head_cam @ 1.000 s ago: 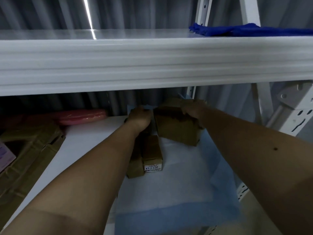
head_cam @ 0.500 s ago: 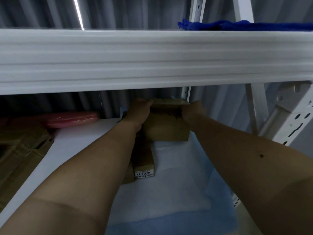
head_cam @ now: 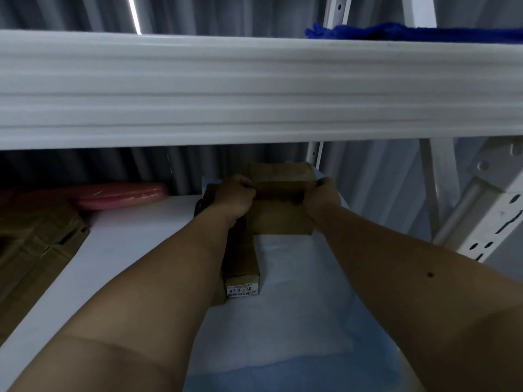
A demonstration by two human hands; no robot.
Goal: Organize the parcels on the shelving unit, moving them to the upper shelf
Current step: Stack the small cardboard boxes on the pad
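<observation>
Parcel point(head_cam: 281, 219), a brown cardboard box, sits on the lower shelf point(head_cam: 119, 250) beneath the upper shelf point(head_cam: 254, 89), gripped from both sides: left hand point(head_cam: 236, 198) at its 9 o'clock, right hand point(head_cam: 322, 198) at its 3 o'clock, fingers curled over its top edges. At its 7 o'clock lies a long labelled box point(head_cam: 242, 267).

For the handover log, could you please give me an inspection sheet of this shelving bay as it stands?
Surface: white lower shelf, partly covered by a blue-white sheet.
Job's things: brown box gripped on both sides; long labelled parcel beside it; upper shelf above.
Clutter: pink wrapped item and brown cartons at left; blue cloth on the upper shelf.
Grippers: left hand and right hand hold the box.
Cables: nothing seen.
Surroundings: white slotted upright, corrugated wall behind.
</observation>
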